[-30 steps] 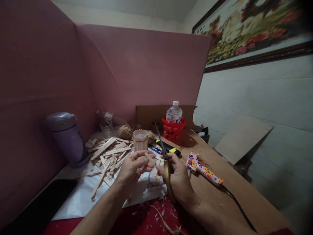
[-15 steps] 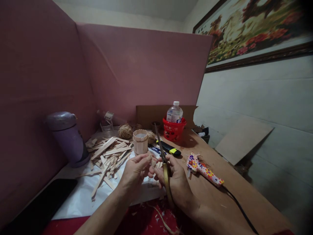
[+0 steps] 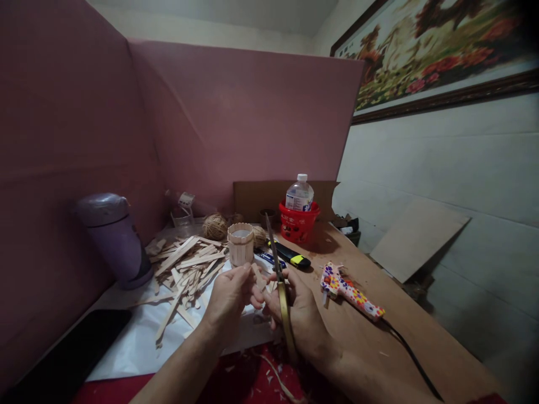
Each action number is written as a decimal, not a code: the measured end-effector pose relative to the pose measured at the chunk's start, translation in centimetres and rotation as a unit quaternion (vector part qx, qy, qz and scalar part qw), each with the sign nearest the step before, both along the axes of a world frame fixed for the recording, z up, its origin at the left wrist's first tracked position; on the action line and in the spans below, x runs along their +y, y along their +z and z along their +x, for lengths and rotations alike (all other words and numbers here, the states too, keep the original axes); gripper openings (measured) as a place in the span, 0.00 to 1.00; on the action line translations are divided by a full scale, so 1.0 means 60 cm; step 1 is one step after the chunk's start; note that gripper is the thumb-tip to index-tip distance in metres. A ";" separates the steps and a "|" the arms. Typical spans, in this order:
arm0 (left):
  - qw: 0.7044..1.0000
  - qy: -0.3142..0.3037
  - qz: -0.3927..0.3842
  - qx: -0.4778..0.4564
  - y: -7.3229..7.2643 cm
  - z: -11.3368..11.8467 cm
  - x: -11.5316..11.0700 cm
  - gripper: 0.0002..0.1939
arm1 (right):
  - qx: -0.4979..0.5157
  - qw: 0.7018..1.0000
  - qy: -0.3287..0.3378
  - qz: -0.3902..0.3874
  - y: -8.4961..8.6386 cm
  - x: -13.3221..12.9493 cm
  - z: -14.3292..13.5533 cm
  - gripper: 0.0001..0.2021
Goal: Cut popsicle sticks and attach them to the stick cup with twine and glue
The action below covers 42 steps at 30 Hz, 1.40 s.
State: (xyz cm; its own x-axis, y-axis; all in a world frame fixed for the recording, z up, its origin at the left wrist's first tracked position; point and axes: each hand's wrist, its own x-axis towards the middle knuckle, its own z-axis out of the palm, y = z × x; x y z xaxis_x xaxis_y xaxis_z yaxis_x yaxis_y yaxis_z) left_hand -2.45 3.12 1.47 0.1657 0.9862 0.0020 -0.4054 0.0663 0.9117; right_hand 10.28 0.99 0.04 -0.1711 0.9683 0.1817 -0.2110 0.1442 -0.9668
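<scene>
Scissors (image 3: 285, 317) gripped in right hand (image 3: 304, 314), blades pointing away, nice. Left hand (image 3: 227, 294) pinching small wood piece (image 3: 258, 279), near side of stick-covered cup (image 3: 241, 249); imo light grip near edges, thin wood probably splits if bent.

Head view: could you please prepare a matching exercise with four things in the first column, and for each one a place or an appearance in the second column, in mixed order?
Column one
1. scissors
2. small wooden piece
3. glue gun
4. clear bottle

Column two
A. flower-patterned, lying on the brown surface
B. in the right hand
C. rising above the rim of the red bucket
D. held by the left hand

Right pairs: 1-B; 2-D; 3-A; 4-C
</scene>
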 end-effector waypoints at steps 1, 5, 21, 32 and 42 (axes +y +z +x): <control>1.000 0.002 -0.001 0.003 0.000 -0.001 0.001 0.17 | 0.002 1.000 0.000 -0.005 0.001 0.001 0.000 0.14; 0.999 0.036 -0.004 0.022 0.001 -0.002 0.002 0.14 | -0.010 1.000 0.003 0.006 -0.001 0.001 -0.001 0.13; 0.999 0.036 -0.008 -0.003 0.013 -0.003 -0.003 0.09 | -0.032 0.999 -0.014 0.020 -0.009 0.001 0.003 0.13; 0.998 0.060 -0.037 -0.002 0.018 0.000 -0.004 0.08 | -0.044 0.997 -0.034 0.045 0.002 0.001 0.005 0.13; 0.999 0.032 -0.017 0.001 0.013 -0.007 -0.002 0.10 | -0.074 0.992 -0.038 0.100 0.001 -0.001 0.008 0.10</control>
